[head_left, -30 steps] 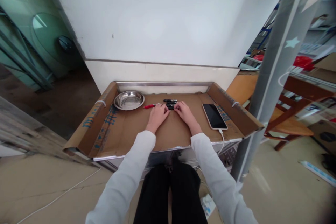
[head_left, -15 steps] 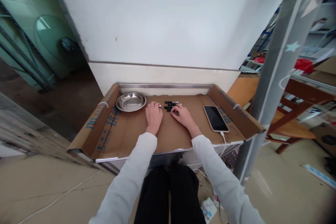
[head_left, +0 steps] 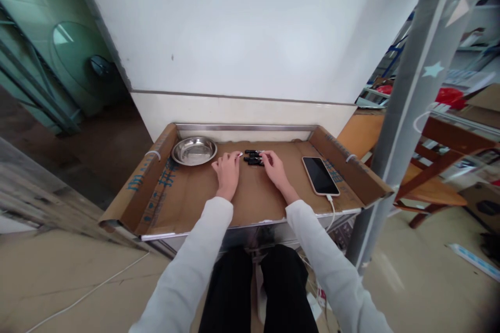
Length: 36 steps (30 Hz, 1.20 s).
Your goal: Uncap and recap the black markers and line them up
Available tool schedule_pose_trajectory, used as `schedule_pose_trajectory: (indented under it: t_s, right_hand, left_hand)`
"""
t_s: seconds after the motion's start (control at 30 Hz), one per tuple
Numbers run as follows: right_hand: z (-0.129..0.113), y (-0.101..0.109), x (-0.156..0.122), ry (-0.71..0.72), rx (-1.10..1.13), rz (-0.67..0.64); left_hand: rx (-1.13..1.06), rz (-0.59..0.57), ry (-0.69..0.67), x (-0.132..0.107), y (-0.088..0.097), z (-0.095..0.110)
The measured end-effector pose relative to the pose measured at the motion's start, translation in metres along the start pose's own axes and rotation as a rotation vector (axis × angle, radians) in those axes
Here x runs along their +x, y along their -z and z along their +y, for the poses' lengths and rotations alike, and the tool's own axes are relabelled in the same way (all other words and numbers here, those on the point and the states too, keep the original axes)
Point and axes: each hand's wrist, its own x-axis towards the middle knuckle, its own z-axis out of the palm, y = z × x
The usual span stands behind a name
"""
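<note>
Both my hands rest on a cardboard-lined table [head_left: 183,203]. My left hand [head_left: 226,173] lies with fingers curled over a red pen; only the pen's pale tip [head_left: 240,154] sticks out past the fingertips. A small bunch of black pens [head_left: 252,157] lies just to the right of it. My right hand [head_left: 274,167] has its fingers bent onto the right end of those black pens. The two hands are a few centimetres apart.
A shiny steel bowl [head_left: 194,151] sits at the back left. A phone [head_left: 320,175] lies at the right, with a white cable [head_left: 331,209] over the front edge. Raised cardboard flaps line both sides. A grey post [head_left: 406,93] and wooden chair [head_left: 433,187] stand right.
My left hand slid left off the black pens onto the red pen, which is now mostly covered. My right hand shifted slightly onto the black pens. The view tilted a little.
</note>
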Motion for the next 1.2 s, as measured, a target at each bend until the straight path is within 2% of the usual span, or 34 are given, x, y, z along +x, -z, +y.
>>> schedule_pose_trajectory:
  t_s: [0.1,0.17,0.27,0.43,0.57,0.63,0.73,0.87,1.03,1.2]
  right_hand:
    - [-0.003,-0.004,0.001,-0.158,0.270,-0.130]
    - [-0.007,-0.005,0.001,-0.205,0.414,-0.195]
    - [-0.010,-0.004,-0.001,-0.256,0.584,-0.221]
    - [-0.009,-0.001,-0.001,-0.388,0.752,-0.271]
    - [-0.006,0.001,0.001,-0.498,0.827,-0.238]
    - [-0.006,0.002,0.001,-0.532,0.893,-0.231]
    - [-0.008,0.003,0.000,-0.574,0.949,-0.311]
    - [-0.010,0.004,-0.001,-0.602,0.955,-0.400]
    - [-0.010,0.008,0.004,-0.654,1.012,-0.344]
    - [-0.011,0.009,0.005,-0.701,1.037,-0.261]
  left_hand:
    - [-0.183,-0.121,-0.207,-0.001,0.008,0.005]
    - [-0.261,-0.205,-0.352,-0.002,0.011,0.009]
    - [-0.309,-0.227,-0.422,-0.006,0.012,0.014]
    - [-0.459,-0.080,-0.325,-0.005,0.007,0.015]
    - [-0.572,0.059,-0.278,-0.001,0.005,0.012]
    - [-0.590,0.067,-0.325,-0.001,0.005,0.012]
    - [-0.566,0.017,-0.395,-0.001,0.007,0.013]
    - [-0.591,0.033,-0.381,-0.002,0.009,0.013]
    - [-0.680,0.189,-0.212,-0.002,0.009,0.012]
    - [-0.710,0.280,-0.127,0.001,0.010,0.011]
